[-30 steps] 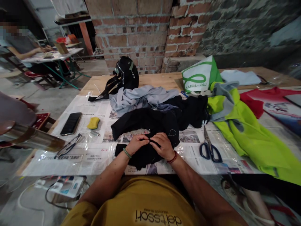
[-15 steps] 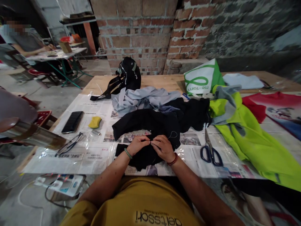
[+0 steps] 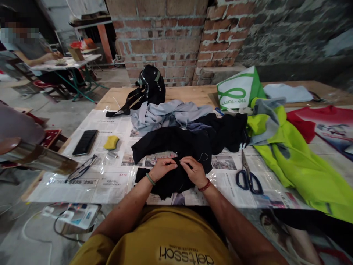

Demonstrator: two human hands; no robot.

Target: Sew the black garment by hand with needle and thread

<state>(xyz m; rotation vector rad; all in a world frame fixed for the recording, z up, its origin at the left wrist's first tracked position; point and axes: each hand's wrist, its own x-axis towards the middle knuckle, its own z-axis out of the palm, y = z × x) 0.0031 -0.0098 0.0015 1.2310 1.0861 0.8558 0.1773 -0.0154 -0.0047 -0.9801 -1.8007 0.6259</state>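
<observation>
Black trousers or a similar black garment (image 3: 168, 140) lie bunched in front of me on newspaper. My left hand (image 3: 162, 169) pinches a fold of this cloth between thumb and fingers. Just to its right, my right hand (image 3: 193, 170) is closed in a pinch, slightly apart from the left fingertips; what it holds is too small to make out. A thin pale loop of thread (image 3: 203, 157) lies on the black cloth beyond my right hand. Scissors (image 3: 248, 176) with dark blue handles rest to the right of that hand.
Leftward lie a black phone (image 3: 85, 142), a yellow sponge (image 3: 111, 142), glasses (image 3: 82, 169) and a metal flask (image 3: 35, 156). Behind are grey cloth (image 3: 168, 116), a black bag (image 3: 153, 84) and a green-white bag (image 3: 237, 90). A neon jacket (image 3: 298, 154) spreads rightward. A person sits far left.
My right hand has drawn slightly away to the right from my left fingertips, opening a small gap. The left hand stays almost in place on the black cloth.
</observation>
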